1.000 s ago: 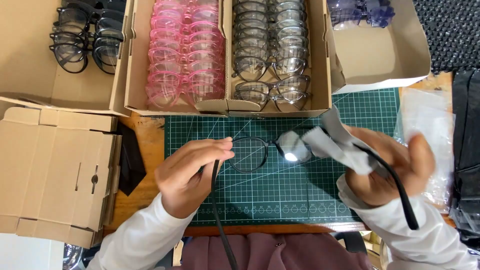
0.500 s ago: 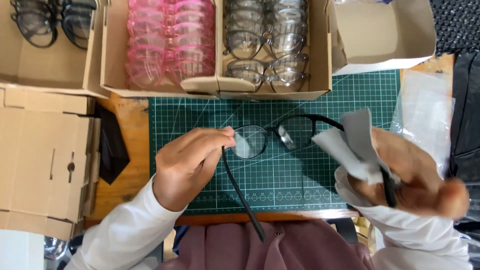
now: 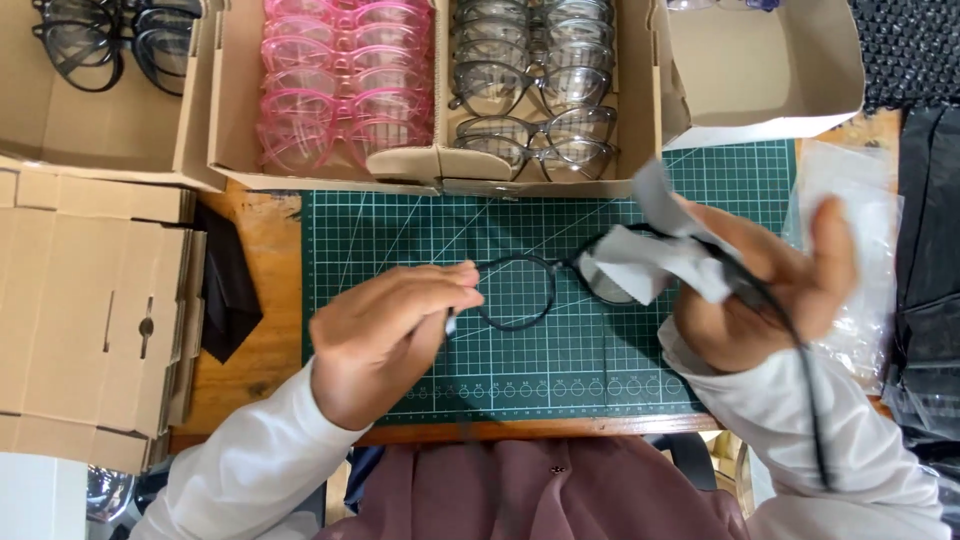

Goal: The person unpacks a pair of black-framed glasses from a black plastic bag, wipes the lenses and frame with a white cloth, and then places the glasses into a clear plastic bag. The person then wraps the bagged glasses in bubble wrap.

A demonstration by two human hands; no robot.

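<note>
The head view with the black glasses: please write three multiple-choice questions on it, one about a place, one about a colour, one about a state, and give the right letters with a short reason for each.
1. Where is the box with the pink glasses?
A. beyond the green cutting mat
B. on the person's lap
C. under the flat cardboard pile

2. What colour is the cloth in the right hand?
A. red
B. grey
C. yellow

3. In what state are the black glasses between the hands?
A. lying shut in a box
B. sealed in a clear bag
C. held above the mat, one lens covered by the cloth

Answers:
1 A: the box sits at the mat's far edge.
2 B: the folded cloth is plainly grey.
3 C: the left hand grips one side of the frame while the right hand presses the cloth on the other lens.
</note>
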